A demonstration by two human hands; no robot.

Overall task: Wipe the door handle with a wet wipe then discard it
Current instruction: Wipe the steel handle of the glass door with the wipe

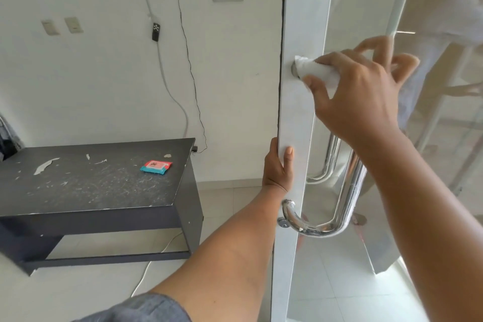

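**A:** What is the right hand (358,86) doing?

**B:** Its fingers and thumb are curled round a bunched white wipe (316,70). It presses the wipe onto the top end of the handle (347,191), right where the bar meets the door (295,117).

**A:** And the left hand (278,167)?

**B:** It grips the edge of the door lower down. The thumb lies flat on the near face and the fingers wrap behind, which I take to be steadying the door.

**A:** How far along is the job?

**B:** I'd say the wiping is under way. The wipe sits on the upper mount only. The long shaft and the lower bend are bare of the wipe, and I can't tell whether they have been wiped. The throwing away is not yet done, and no bin shows here.

**A:** How does the handle lie?

**B:** It is a chrome bar whose long axis runs up and down the door. At each end it bends in toward the door edge, so the bow stands out toward the person. The forearm hides the upper stretch. A twin shows through the glass on the far side.

**A:** Anything beyond the door?

**B:** To the left there is a dark, scuffed worktop (91,183) against the wall. A small teal and red packet (156,167) lies flat on it, well apart from both hands.
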